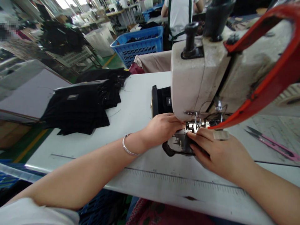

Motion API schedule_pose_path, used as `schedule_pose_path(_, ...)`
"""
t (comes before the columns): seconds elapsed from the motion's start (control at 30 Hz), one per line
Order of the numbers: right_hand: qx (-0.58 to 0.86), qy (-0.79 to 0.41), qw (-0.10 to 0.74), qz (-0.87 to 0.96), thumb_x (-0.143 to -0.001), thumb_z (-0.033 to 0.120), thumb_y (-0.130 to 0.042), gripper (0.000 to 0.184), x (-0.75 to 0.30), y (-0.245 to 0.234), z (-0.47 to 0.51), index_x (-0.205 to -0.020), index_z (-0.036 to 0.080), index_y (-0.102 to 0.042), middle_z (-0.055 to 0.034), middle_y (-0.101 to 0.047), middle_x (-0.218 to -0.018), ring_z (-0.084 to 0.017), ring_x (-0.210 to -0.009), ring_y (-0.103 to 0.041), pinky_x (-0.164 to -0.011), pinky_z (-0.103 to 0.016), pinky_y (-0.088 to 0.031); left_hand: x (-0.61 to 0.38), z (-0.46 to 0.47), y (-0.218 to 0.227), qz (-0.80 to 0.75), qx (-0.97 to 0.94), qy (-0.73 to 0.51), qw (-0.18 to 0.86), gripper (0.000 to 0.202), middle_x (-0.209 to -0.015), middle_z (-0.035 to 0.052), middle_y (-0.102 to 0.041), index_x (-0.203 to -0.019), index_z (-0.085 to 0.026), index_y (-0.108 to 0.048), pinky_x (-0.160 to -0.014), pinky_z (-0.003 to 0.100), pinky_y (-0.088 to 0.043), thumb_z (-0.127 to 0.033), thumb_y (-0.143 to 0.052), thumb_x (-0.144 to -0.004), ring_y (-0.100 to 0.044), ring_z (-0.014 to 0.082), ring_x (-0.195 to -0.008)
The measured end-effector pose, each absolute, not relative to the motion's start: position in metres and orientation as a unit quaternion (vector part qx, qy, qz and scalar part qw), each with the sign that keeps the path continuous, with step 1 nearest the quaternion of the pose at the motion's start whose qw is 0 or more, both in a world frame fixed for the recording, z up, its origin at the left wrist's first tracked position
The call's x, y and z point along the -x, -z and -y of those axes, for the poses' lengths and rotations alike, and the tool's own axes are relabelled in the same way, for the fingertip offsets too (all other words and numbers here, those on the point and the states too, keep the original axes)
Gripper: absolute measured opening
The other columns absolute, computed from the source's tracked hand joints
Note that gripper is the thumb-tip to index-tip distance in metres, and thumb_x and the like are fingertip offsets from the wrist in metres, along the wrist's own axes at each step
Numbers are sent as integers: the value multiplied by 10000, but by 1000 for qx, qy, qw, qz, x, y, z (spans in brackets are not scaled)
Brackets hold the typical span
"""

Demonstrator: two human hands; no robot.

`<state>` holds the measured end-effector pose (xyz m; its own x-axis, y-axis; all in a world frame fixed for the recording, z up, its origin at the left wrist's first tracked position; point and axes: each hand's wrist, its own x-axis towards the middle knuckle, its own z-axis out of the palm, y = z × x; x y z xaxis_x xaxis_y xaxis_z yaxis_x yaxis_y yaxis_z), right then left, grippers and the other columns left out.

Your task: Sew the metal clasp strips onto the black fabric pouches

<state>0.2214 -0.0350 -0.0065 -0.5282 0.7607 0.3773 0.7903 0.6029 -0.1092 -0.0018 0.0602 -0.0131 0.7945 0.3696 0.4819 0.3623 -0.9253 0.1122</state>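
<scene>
A cream sewing machine [199,81] with a red guard stands on the white table [136,115]. My left hand [161,128], a silver bangle on its wrist, reaches under the machine head with fingers pressed together at the presser foot [193,126]. My right hand [217,150] lies beside it, fingers flat on a small black fabric piece [178,145] on the needle plate. Both hands press this piece from either side. More black fabric [161,101] lies behind the needle, partly hidden by the machine.
A pile of black fabric pieces [82,104] sits at the table's left. Pink thread snips [274,143] lie at the right. A blue crate [140,43] and a person in white with green straps [180,15] are beyond the table.
</scene>
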Motion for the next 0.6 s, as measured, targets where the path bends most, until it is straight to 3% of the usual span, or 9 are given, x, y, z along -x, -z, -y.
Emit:
schedule_pose_path(0.33, 425, 19, 214, 879, -987, 250, -490, 271, -220, 6, 35, -1107, 134, -704, -94, -721, -1032, -282, -877, -667, -717, -419, -492, 1, -60, 8, -197, -950, -243, 12, 243, -979, 19, -787, -979, -190, -753, -896, 282, -593, -123, -521, -1004, -738, 151, -943)
schedule_pose_path(0.6, 417, -6, 212, 884, -989, 242, -516, 253, -227, 9, 39, -1148, 163, -697, -97, -699, -1057, -298, -925, -652, -766, -448, -541, -1, -32, -24, -318, -934, -135, 96, 224, -1017, 76, -748, -1025, -161, -758, -895, 395, -605, -144, -544, -962, -711, 231, -966)
